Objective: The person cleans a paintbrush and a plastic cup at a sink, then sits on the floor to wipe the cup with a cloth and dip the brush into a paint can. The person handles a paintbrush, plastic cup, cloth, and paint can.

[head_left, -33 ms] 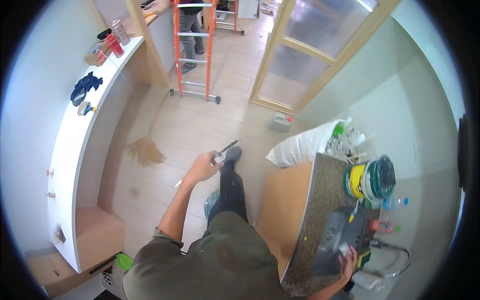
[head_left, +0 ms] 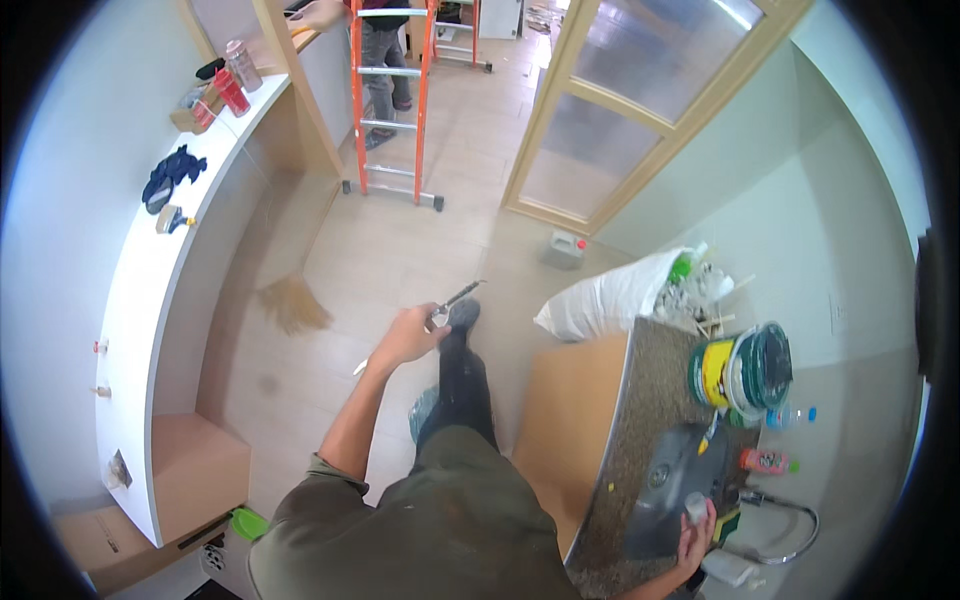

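Note:
My left hand [head_left: 412, 335] is closed round a slim dark tool with a small hooked tip [head_left: 462, 294], held out above the floor over my shoe. A pale pointed end [head_left: 361, 367] shows behind that wrist; what it belongs to is hidden. At the lower right, my right hand [head_left: 695, 545] holds a small white cup [head_left: 696, 508] over the dark sink [head_left: 655, 515]. The sink is set in a speckled stone counter [head_left: 615, 480]. A yellow-handled brush or scraper [head_left: 708, 435] lies at the sink's far edge, and a curved metal tap [head_left: 800, 530] stands to the right.
Green-and-yellow buckets [head_left: 715, 372] and a pink bottle [head_left: 765, 461] stand on the counter. Beyond are a stuffed white sack [head_left: 605, 300], a grey jerrycan [head_left: 564, 251] and an orange ladder [head_left: 422, 120] with a person behind. A paintbrush [head_left: 172, 220] lies on the white ledge [head_left: 140, 330]; a broom head [head_left: 295, 305] rests below.
The white cup has turned in my right hand and now shows its round top more plainly. My left hand and its tool have shifted very slightly right in view.

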Motion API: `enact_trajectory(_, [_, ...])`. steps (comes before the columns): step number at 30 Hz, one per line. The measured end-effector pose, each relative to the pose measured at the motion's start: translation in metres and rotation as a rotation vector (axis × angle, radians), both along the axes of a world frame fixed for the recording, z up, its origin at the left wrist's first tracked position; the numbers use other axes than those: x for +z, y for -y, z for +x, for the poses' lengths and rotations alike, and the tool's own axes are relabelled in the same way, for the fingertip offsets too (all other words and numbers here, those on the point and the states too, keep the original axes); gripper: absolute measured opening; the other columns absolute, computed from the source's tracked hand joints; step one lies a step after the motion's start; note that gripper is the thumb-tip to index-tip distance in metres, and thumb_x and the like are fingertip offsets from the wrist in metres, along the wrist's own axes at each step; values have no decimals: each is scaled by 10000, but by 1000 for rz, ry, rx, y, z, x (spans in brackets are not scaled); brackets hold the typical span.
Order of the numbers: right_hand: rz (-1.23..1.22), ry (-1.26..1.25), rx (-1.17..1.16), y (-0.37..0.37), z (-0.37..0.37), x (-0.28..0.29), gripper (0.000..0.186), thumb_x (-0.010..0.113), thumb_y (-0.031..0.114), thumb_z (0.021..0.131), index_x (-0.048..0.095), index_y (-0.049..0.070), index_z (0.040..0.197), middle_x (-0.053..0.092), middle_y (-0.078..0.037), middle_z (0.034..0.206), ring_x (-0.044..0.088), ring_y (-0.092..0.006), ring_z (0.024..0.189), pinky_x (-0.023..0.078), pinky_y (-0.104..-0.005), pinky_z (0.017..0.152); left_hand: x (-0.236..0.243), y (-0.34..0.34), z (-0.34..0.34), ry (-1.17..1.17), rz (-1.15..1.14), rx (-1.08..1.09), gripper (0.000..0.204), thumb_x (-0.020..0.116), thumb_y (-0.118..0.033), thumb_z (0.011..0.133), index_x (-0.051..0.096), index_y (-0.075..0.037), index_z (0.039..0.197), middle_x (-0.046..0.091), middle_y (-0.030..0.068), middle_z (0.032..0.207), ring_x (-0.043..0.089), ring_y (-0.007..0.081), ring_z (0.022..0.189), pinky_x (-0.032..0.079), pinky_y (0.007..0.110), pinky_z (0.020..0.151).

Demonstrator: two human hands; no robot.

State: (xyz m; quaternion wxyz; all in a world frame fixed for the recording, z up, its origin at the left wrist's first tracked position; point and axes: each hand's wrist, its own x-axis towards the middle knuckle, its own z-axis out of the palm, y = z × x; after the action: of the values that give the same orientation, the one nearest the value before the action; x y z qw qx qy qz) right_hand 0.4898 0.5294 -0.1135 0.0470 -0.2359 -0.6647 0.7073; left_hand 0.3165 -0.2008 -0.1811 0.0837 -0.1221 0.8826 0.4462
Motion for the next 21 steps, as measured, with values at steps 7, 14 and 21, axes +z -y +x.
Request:
enact_trajectory(7, [711,238,-281,98,-137,16,309,631,158,998,582,40,1279,667,-116,1157,644,-213,1042,516,-358,909,-1,63,-221,-45,114,-220,339,741,-242,854,745,-4,1095,737,215,868,725,322,790,560,440,735])
enact_trajectory(14, [158,6,54,433,-452,-55,180,685,100,967,589,79,1118,630,-11,956,618,-135,893,509,-308,797,35,2,-320,-129,474,-426,411,750,-364,906,747,13,1070,758,171,888,721,251,775,555,358,761])
enact_trajectory(21, [-451,-18,450,700,-586,-17,193,720,85,949,599,80,1100,661,-33,999,630,-122,892,520,-299,766,102,122,-366,-78,464,172,475,797,-387,866,748,37,1075,762,190,959,715,218,842,541,342,785])
